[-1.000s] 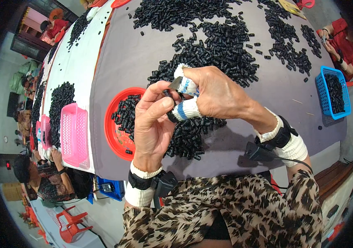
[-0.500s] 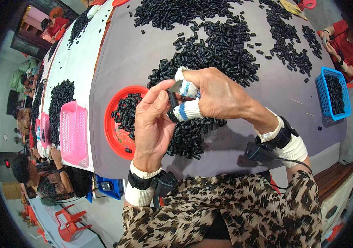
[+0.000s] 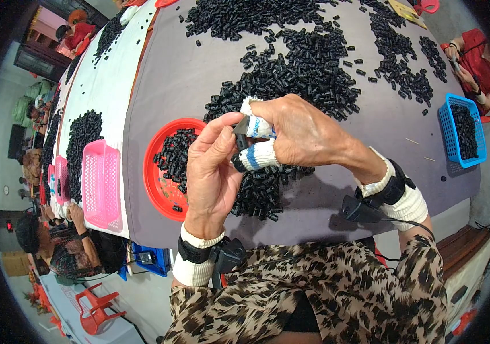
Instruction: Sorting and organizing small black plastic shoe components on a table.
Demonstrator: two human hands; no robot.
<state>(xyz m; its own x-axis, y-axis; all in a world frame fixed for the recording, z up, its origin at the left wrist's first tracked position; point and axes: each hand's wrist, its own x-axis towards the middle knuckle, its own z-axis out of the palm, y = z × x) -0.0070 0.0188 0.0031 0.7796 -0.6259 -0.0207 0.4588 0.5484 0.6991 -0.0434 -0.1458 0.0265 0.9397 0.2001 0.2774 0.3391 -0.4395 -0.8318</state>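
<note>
My left hand (image 3: pixel 213 166) and my right hand (image 3: pixel 299 135) meet above the grey table (image 3: pixel 187 74). Between their fingertips they pinch a small black tube piece (image 3: pixel 240 127). White cloth finger covers with a blue band (image 3: pixel 258 155) sit on my right thumb and forefinger. Directly under the hands lies a heap of small black tube pieces (image 3: pixel 291 74). A red round dish (image 3: pixel 159 172) holding more black pieces sits just left of my left hand. Both wrists wear white cuffs and black straps.
A blue basket (image 3: pixel 462 132) of black pieces stands at the right table edge. A pink basket (image 3: pixel 100 183) sits on the white-covered table to the left, beside another black heap (image 3: pixel 81 143). Other people sit at the left and top right. A red stool (image 3: pixel 98 312) stands below.
My left fingers have shifted slightly at the pinched piece; both hands stay in the same place above the heap.
</note>
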